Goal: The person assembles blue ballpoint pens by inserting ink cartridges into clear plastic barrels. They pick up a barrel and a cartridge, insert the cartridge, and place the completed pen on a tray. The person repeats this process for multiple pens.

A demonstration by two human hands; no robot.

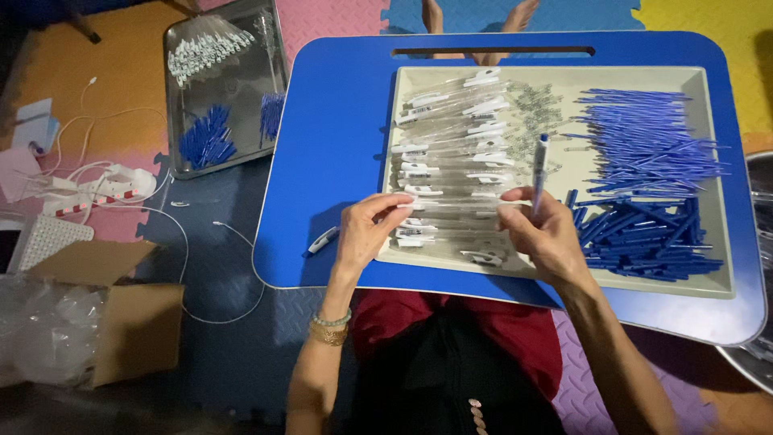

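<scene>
My left hand (364, 234) and my right hand (541, 236) hold a clear pen barrel (451, 205) level between them, each pinching one end, above the near edge of a cream tray (564, 78). My right hand also grips a pen with a blue tip (539, 171) standing upright between its fingers. The tray rests on a blue lap table (338, 121). In the tray lie a pile of clear barrels with white clips (455, 137), several small springs (535, 105), thin blue refills (644, 137) and dark blue end pieces (644, 238).
One white-clipped pen (322, 239) lies on the lap table left of my left hand. A metal tray (225, 89) with more pen parts sits on the foam floor mat at upper left. White cables (105, 173) and an open cardboard box (121, 310) lie at left. A metal basin (757, 354) is at right.
</scene>
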